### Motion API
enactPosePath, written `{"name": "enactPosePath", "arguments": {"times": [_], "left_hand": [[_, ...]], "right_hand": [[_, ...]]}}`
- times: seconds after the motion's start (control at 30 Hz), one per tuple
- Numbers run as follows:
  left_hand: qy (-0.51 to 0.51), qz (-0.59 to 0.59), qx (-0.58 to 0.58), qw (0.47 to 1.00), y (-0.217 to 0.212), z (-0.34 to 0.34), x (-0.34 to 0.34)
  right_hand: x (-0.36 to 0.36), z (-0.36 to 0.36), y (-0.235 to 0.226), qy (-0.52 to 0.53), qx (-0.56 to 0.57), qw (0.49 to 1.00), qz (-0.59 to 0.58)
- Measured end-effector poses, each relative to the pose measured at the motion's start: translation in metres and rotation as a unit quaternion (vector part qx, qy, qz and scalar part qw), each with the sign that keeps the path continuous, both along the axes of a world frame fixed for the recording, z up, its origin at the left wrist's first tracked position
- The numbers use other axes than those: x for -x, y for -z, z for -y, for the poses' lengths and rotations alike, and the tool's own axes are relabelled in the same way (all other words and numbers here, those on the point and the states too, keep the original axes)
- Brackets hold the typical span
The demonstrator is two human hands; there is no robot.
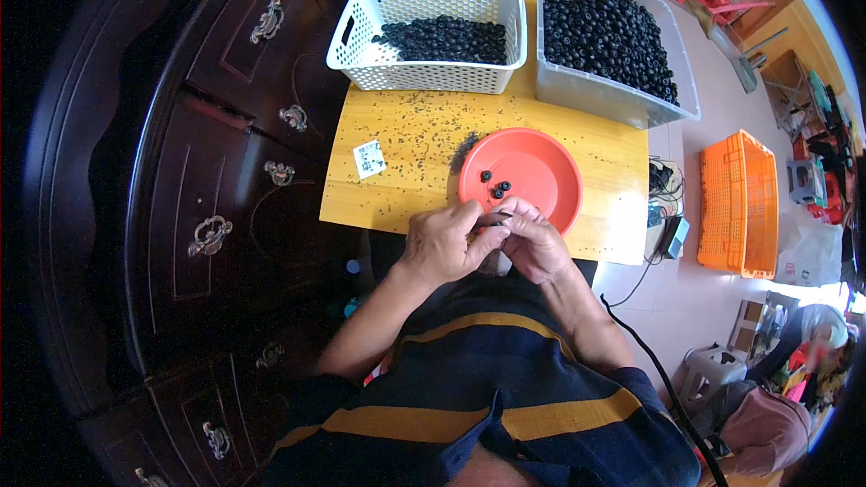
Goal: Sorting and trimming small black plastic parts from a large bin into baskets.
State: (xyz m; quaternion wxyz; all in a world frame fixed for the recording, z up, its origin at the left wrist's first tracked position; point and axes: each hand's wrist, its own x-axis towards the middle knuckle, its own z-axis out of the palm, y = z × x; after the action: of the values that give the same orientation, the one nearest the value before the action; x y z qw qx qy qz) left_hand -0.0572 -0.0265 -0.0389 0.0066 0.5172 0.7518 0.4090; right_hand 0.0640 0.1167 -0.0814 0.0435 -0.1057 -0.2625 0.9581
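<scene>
Left hand [442, 242]: I see it pinched shut on a small dark piece [493, 217], frame centre.
Right hand [532, 239]: closed on that same piece.
Red plate [541, 182]: just above both hands, on the tabletop [410, 140], bearing three black beads [496, 184].

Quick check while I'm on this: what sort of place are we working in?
Probably a small home workshop doing piecework. Two bins of small black parts sit on a wooden table, beside a dark drawer cabinet, with crates on the floor.

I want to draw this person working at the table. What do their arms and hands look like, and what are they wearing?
Both arms are bare from above the elbow down: no gloves, rings or watch can be seen on the left hand or the right hand. The person wears a short-sleeved dark navy shirt with thin yellow stripes running across it. A black cable trails past the right arm.
</scene>
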Motion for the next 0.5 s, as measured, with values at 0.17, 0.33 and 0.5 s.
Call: {"name": "enactPosePath", "arguments": {"times": [0.17, 0.33, 0.5], "left_hand": [[-0.010, -0.004, 0.006, 1.000, 0.000, -0.003, 0.000], [-0.009, 0.009, -0.011, 1.000, 0.005, -0.004, 0.003], [-0.027, 0.025, -0.021, 0.999, -0.011, -0.001, 0.009]], "right_hand": [[0.005, 0.004, -0.004, 0.028, -0.005, 1.000, -0.001], [0.007, 0.009, -0.007, 0.063, 0.012, 0.998, 0.014], [0.015, 0.016, -0.019, 0.057, 0.052, 0.997, -0.001]]}}
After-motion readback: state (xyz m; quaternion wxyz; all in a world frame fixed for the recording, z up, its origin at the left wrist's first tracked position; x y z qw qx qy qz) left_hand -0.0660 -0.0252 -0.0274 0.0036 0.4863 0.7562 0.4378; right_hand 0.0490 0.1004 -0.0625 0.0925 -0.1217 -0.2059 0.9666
